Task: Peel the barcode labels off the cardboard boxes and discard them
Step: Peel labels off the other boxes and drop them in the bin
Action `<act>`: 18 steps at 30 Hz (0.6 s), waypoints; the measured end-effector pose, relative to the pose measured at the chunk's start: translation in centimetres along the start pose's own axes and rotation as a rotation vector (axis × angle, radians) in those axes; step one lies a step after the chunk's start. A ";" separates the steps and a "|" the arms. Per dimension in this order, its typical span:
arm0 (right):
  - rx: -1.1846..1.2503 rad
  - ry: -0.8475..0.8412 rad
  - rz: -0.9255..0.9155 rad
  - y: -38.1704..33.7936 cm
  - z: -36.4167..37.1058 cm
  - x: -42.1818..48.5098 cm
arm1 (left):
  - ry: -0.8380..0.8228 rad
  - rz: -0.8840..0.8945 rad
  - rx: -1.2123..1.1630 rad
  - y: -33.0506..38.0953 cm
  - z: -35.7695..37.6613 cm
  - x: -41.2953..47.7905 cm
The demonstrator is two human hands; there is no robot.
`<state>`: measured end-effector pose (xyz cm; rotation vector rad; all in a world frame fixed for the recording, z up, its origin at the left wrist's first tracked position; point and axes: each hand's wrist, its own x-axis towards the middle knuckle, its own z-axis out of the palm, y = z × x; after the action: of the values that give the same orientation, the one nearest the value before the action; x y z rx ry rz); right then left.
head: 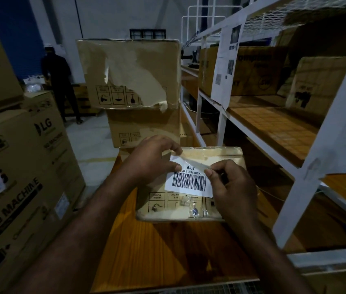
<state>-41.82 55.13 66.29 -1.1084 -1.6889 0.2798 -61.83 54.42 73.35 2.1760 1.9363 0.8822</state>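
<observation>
A small cardboard box lies on a wooden board in front of me. A white barcode label is stuck on its top, with its far edge lifted and curled. My left hand rests on the box's left side, thumb and forefinger pinching the label's raised far-left corner. My right hand covers the label's right edge, its fingertips pinching the peeled strip near the middle. Behind stand two stacked cardboard boxes; the upper one shows a torn, pale patch where its surface was stripped.
The wooden board carries the small box. Large LG washing machine cartons stand at the left. A white metal shelf rack with more boxes fills the right. A person in dark clothes stands far back on the left.
</observation>
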 end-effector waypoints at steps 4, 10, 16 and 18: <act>0.028 -0.004 -0.008 0.1 0.1 -0.1 | -0.009 -0.002 -0.017 0.0 -0.1 0.1; 0.114 -0.005 -0.050 0.5 0.6 -0.6 | -0.053 -0.007 -0.025 -0.2 -0.3 0.2; 0.168 -0.011 -0.039 1.0 0.9 -1.0 | -0.064 -0.019 -0.063 -0.2 -0.4 0.1; 0.180 -0.013 -0.028 1.0 0.9 -1.1 | -0.060 -0.011 -0.068 -0.2 -0.5 0.1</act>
<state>-41.96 55.12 64.56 -0.9509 -1.6552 0.4134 -62.27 54.42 73.68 2.1264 1.8622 0.8580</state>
